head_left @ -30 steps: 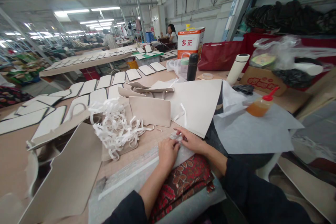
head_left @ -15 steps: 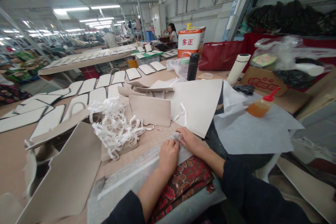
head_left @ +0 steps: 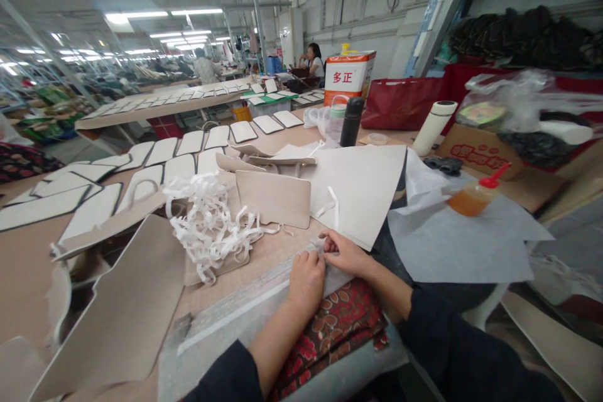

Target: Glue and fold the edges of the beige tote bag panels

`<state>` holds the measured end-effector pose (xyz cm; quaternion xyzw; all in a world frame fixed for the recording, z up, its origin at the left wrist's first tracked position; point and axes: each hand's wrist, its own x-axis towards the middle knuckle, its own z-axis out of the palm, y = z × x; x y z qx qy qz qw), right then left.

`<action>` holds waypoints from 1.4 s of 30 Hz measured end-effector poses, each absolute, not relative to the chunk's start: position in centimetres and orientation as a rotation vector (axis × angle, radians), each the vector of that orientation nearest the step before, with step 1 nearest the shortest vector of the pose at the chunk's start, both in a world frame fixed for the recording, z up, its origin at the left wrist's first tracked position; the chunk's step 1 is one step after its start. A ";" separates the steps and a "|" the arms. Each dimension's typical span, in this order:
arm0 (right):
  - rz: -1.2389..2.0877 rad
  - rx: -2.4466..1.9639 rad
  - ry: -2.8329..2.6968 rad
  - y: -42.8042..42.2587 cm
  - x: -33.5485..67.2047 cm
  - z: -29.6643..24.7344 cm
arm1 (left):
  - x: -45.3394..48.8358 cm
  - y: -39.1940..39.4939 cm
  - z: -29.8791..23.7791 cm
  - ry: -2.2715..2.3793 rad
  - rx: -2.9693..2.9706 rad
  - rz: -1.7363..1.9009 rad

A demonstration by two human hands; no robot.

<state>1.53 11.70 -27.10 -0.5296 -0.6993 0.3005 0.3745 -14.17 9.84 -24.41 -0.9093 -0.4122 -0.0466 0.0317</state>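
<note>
A narrow white strip (head_left: 235, 314) lies lengthwise on a greyish translucent sheet (head_left: 198, 367) at the table's near edge. Its far end runs under my left hand (head_left: 307, 279), whose curled fingers press down on it. Close beside, my right hand (head_left: 348, 255) is bent into a pinch at the strip's far end; what is between its fingertips is too small to make out. Under my wrists is a red-and-brown patterned cloth (head_left: 336, 320). A tangled heap of white strips (head_left: 202, 220) sits beyond the sheet, near a beige panel (head_left: 273, 198).
A folded beige bag piece (head_left: 127, 308) stands at left. White panels with dark edges (head_left: 162, 151) line the table's far side. At right are a squeeze bottle (head_left: 473, 198) of amber liquid on white paper (head_left: 461, 245), a black flask (head_left: 352, 121) and a white flask (head_left: 434, 129).
The fingers of my right hand have curled in more and lifted slightly off the strip's end. My left hand stays on the strip. The whole view has shifted a little.
</note>
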 end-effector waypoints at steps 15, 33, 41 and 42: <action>0.631 -1.416 -1.916 12.8 1.4 -27.6 | -14.3 9.8 -24.2 -1.172 -2.793 -0.106; 0.478 -1.483 -1.880 10.4 0.5 -26.6 | -14.9 10.5 -24.4 -1.376 -2.848 -0.232; 0.438 -1.353 -2.069 8.9 0.5 -26.9 | -16.6 10.6 -24.2 -1.565 -2.902 -0.258; 0.401 -1.326 -2.118 8.7 0.5 -27.0 | -16.7 10.4 -24.2 -1.481 -2.898 -0.220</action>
